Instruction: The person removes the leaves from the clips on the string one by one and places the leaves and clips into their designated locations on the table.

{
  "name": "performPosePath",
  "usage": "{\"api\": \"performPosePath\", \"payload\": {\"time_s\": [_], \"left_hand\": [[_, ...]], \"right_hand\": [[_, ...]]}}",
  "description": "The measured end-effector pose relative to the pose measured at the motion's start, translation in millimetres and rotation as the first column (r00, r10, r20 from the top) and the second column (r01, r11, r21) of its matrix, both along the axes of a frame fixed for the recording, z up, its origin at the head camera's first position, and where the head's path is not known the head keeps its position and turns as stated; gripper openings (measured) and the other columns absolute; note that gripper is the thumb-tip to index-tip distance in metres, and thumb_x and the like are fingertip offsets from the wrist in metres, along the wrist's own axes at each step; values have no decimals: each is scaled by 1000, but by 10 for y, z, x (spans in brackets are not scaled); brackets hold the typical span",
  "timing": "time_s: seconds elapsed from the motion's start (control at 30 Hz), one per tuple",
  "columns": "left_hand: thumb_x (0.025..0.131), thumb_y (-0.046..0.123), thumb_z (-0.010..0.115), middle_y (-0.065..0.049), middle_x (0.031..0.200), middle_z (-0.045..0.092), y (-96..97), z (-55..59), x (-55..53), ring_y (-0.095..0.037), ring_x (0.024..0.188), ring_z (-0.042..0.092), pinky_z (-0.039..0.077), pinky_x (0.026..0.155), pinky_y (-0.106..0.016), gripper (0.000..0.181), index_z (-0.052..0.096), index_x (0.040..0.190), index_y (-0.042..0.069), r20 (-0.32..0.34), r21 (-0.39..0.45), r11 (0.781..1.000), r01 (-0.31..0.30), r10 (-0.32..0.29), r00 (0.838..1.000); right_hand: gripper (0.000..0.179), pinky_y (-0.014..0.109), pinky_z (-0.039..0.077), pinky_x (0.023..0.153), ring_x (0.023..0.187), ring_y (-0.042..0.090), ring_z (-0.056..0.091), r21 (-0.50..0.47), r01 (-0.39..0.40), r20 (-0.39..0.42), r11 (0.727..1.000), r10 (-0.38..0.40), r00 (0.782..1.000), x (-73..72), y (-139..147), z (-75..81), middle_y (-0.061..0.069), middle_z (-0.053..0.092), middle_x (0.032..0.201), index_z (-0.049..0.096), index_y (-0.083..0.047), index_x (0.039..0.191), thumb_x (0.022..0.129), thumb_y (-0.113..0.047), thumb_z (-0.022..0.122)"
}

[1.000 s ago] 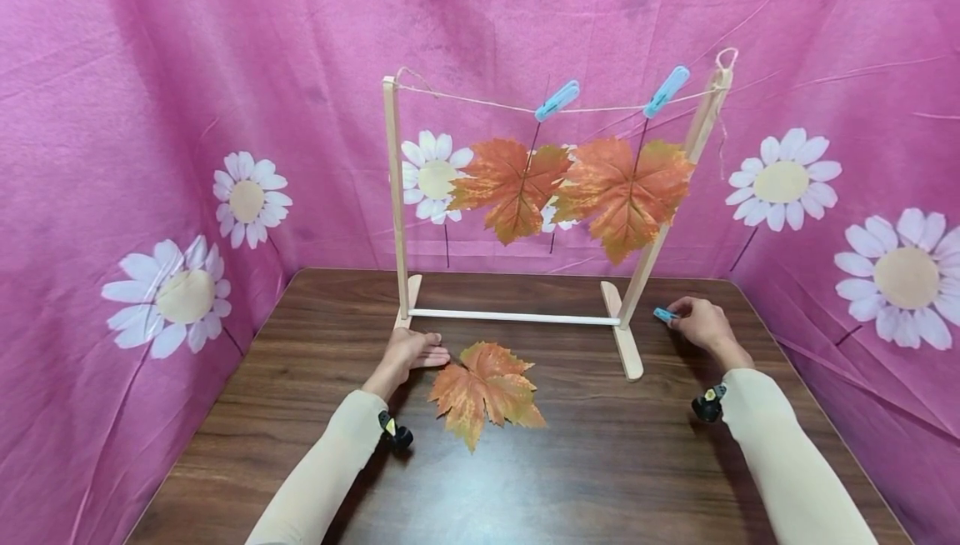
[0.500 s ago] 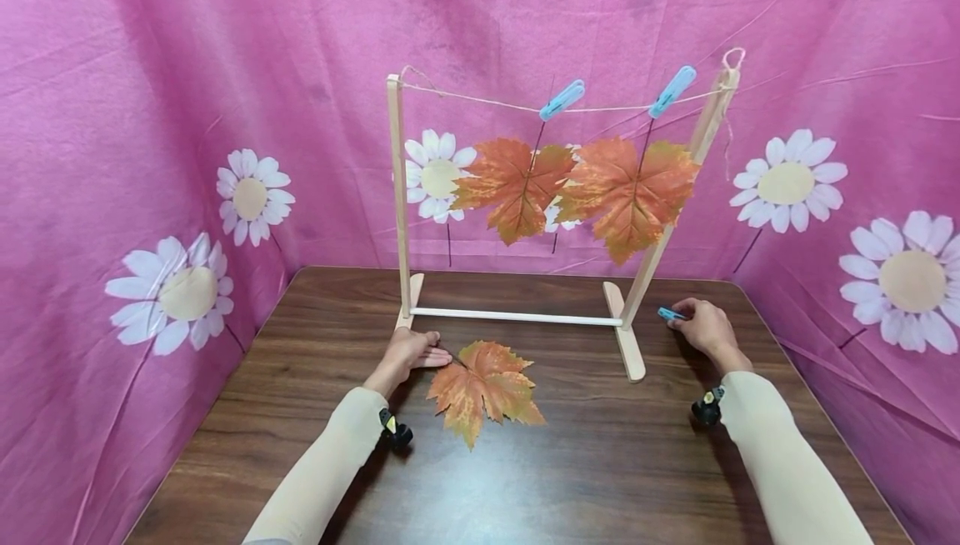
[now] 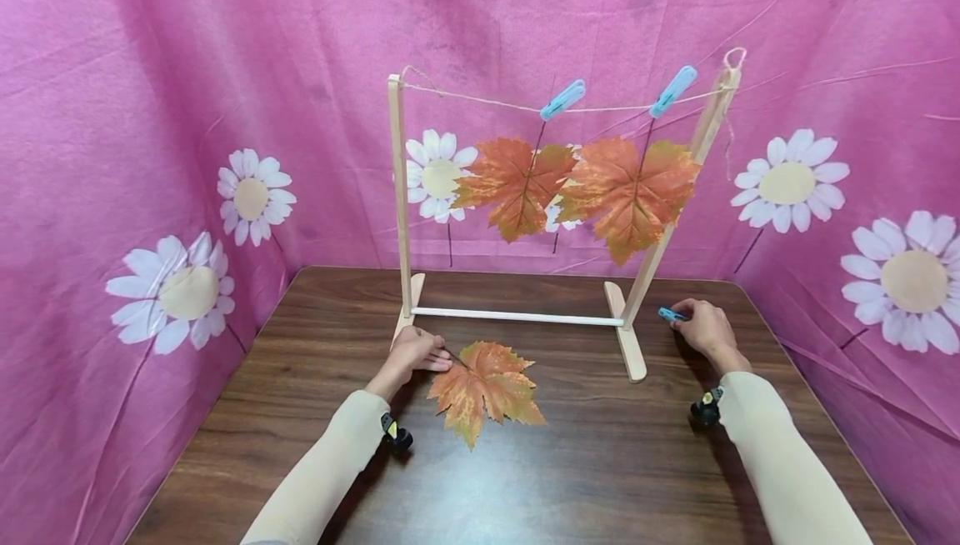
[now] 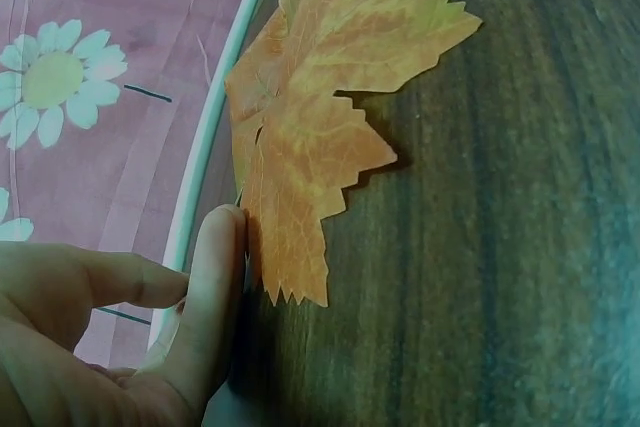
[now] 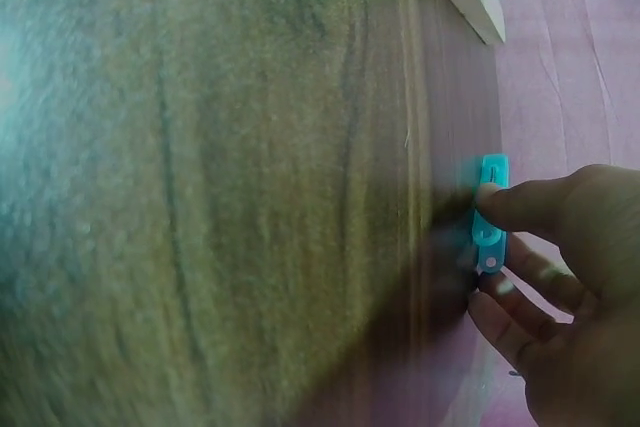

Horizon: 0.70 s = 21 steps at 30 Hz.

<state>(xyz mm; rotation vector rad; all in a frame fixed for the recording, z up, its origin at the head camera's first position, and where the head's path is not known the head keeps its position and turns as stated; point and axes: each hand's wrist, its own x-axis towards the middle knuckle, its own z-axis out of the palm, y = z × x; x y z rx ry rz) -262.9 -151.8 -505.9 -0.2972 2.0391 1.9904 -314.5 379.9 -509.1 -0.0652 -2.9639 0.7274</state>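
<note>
An orange-green artificial maple leaf (image 3: 487,391) lies on the table before the rack. My left hand (image 3: 416,352) is at its stem, thumb and fingers pinching the stem end; in the left wrist view the leaf blade (image 4: 310,147) spreads beyond the fingertips. On the right, my right hand (image 3: 707,330) holds a light blue clothespin (image 3: 671,314) low over the tabletop. The right wrist view shows the thumb on one side of that clothespin (image 5: 490,212) and fingers behind it. Two similar leaves hang from the string by blue clothespins, the left leaf (image 3: 517,187) and right leaf (image 3: 632,195).
A wooden rack with a left post (image 3: 400,195), a right post (image 3: 678,203) and a white bottom bar (image 3: 517,316) stands at the back of the brown table (image 3: 570,462). Twine (image 3: 480,101) runs between the post tops. Pink flowered cloth (image 3: 330,45) surrounds the table.
My left thumb has come down toward the fingers at the leaf's stem. The right hand stays with the clothespin. The head view has shifted slightly.
</note>
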Motion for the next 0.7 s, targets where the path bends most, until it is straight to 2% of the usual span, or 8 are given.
{"api": "performPosePath", "payload": {"time_s": [0.17, 0.33, 0.57, 0.7], "left_hand": [[101, -3, 50, -17, 75, 71, -1, 23, -8, -17, 61, 73, 69, 63, -29, 17, 60, 104, -16, -13, -36, 999, 2, -3, 1000], [100, 0, 56, -15, 79, 75, -23, 98, -46, -14, 59, 71, 64, 54, -25, 8, 61, 101, -6, -53, -113, 993, -26, 20, 998], [99, 2, 62, -20, 88, 78, -22, 314, -81, -12, 58, 70, 60, 53, -22, 9, 62, 106, -4, -109, -130, 988, -85, 71, 991], [100, 4, 62, -15, 84, 78, -23, 455, -101, -10, 58, 69, 60, 55, -22, 11, 62, 107, -4, -136, -113, 989, -97, 82, 987]], "right_hand": [[33, 69, 54, 92, 112, 55, 63, -6, -4, -10, 1000, 4, 1000, 13, -5, 29, 34, 69, 120, 68, 5, 125, 98, -15, 71], [32, 65, 55, 84, 106, 53, 67, -12, -11, -92, 1000, 10, 996, 28, 19, 118, 33, 71, 115, 70, 4, 123, 97, -14, 72], [23, 60, 54, 78, 98, 46, 70, -16, 0, -211, 1000, -3, 978, 26, -5, 417, 26, 75, 105, 72, 1, 117, 99, -14, 67], [18, 55, 52, 76, 93, 43, 69, -39, 22, -261, 999, -31, 965, 30, -67, 656, 23, 75, 97, 73, -2, 106, 99, -13, 61]]}}
